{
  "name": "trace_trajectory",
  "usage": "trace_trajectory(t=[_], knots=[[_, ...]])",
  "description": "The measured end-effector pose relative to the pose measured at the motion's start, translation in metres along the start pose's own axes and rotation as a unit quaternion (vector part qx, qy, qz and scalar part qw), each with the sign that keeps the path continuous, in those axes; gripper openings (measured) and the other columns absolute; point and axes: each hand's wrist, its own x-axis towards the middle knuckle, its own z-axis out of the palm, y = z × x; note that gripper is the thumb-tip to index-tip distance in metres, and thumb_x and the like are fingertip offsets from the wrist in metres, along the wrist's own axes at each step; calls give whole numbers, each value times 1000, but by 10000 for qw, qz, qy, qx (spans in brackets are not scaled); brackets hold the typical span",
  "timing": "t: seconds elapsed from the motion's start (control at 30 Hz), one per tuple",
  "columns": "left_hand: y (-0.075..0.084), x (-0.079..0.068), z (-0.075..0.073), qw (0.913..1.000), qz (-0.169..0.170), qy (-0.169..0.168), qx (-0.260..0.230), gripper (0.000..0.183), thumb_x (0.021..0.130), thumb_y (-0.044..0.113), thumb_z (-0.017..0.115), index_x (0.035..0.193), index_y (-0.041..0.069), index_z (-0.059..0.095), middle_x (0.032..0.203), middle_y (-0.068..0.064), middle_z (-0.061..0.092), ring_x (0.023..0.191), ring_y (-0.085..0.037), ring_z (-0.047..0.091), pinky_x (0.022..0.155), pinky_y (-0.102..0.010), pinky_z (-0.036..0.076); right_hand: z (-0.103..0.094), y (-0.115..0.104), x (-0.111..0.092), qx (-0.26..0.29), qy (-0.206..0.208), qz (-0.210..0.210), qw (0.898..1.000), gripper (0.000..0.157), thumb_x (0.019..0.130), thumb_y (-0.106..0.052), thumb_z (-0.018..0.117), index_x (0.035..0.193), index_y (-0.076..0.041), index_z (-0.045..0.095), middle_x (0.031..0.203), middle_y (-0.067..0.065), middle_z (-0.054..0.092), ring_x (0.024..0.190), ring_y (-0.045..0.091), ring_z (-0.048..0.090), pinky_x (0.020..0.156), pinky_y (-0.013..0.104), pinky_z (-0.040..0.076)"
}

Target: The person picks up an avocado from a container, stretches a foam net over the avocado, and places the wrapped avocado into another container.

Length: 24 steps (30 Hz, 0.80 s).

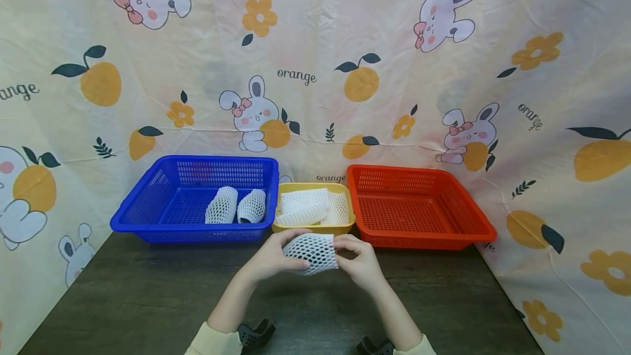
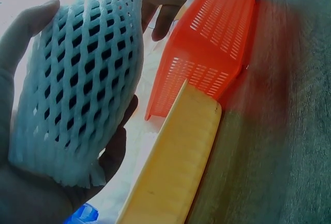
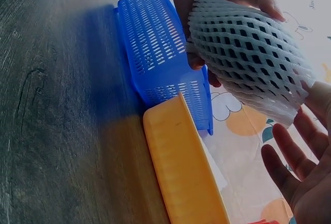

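Note:
A white foam net sleeve [image 1: 313, 253] is held above the table between both hands. Something dark shows through its mesh; its kind cannot be told. My left hand [image 1: 271, 256] grips the sleeve's left end, thumb on the near side and fingers behind, as the left wrist view also shows around the netting [image 2: 85, 79]. At the opposite end, my right hand [image 1: 362, 264] pinches the sleeve's edge between thumb and fingers. In the right wrist view, other fingers [image 3: 287, 157] of that hand stand off the net.
A blue basket [image 1: 197, 234] at the back left holds two net sleeves [image 1: 222, 205] with dark contents. The yellow tray [image 1: 315, 229] in the middle has flat white foam nets [image 1: 305, 206]. To its right stands a red basket [image 1: 419, 241]. A patterned cloth [image 1: 315, 26] hangs behind.

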Motion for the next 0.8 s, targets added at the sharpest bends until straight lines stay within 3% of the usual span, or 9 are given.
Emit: trace_trajectory(t=[0.27, 0.47, 0.67, 0.8], knots=[[1, 0, 0, 9999, -34, -33, -120, 59, 80, 18, 78, 132, 5, 53, 116, -10, 61, 101, -24, 56, 84, -37, 47, -4, 9, 0, 51, -21, -155, 9999, 20, 80, 14, 67, 99, 8, 66, 97, 16, 65, 90, 16, 61, 78, 32, 51], [1, -1, 0, 9999, -18, 14, -118, 62, 81, 17, 77, 135, 3, 50, 116, -13, 60, 100, -25, 56, 82, -38, 48, -7, 25, -1, 560, -49, -110, 9984, 31, 87, 9, 61, 117, 8, 52, 114, 24, 55, 98, 19, 60, 79, 30, 52], [1, -2, -1, 9996, -180, 49, -220, 61, 80, 19, 77, 129, 1, 45, 112, -15, 61, 96, -24, 59, 77, -36, 51, -6, 28, -1, 953, -699, -1, 9930, 58, 87, 2, 66, 139, 2, 40, 134, 29, 43, 109, 25, 57, 78, 36, 53], [1, -2, -1, 9990, -213, -57, -398, 56, 81, 18, 76, 122, 0, 43, 108, -15, 61, 94, -25, 59, 76, -37, 52, -1, 28, -1, 979, -1141, -29, 9886, 67, 84, -1, 73, 142, -1, 41, 136, 28, 42, 110, 26, 56, 77, 39, 54]])
